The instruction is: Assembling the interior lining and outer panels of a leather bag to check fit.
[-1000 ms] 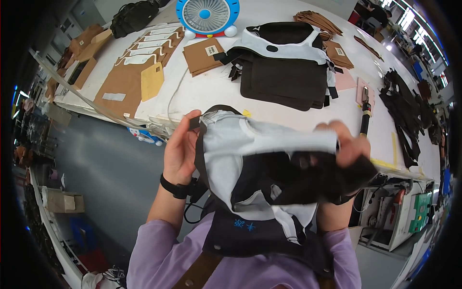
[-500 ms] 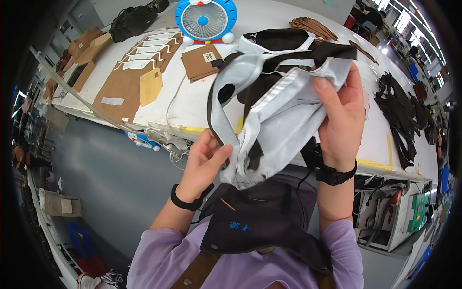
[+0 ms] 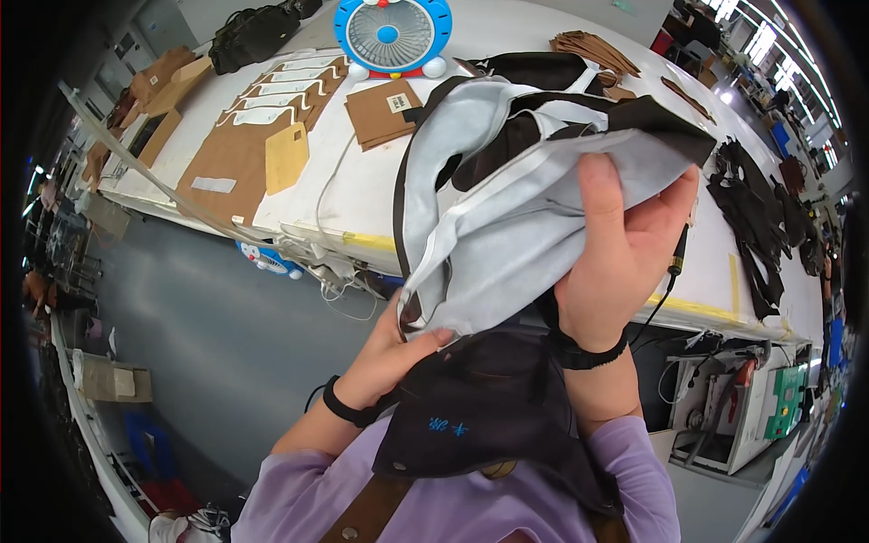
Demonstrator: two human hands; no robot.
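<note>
A half-made bag, pale grey on the facing side and dark brown along its edges, hangs between my hands at the near edge of the table. At its lower left corner, my left hand pinches the edge, the thumb on the pale side and the fingers partly hidden behind. Up at the right, my right hand grips the other end with its thumb on the pale face, the fingers behind the dark border. The bag's far part, with its dark openings, lies above the white table.
A blue and white fan stands at the back. Brown leather pieces, a tan card and white strips lie at the left. Dark leather pieces lie at the right. Below is a green box.
My left hand has moved down with the bag's lower corner. My right hand has turned and shifted slightly down, and the bag is spread wider, showing more of its pale face.
</note>
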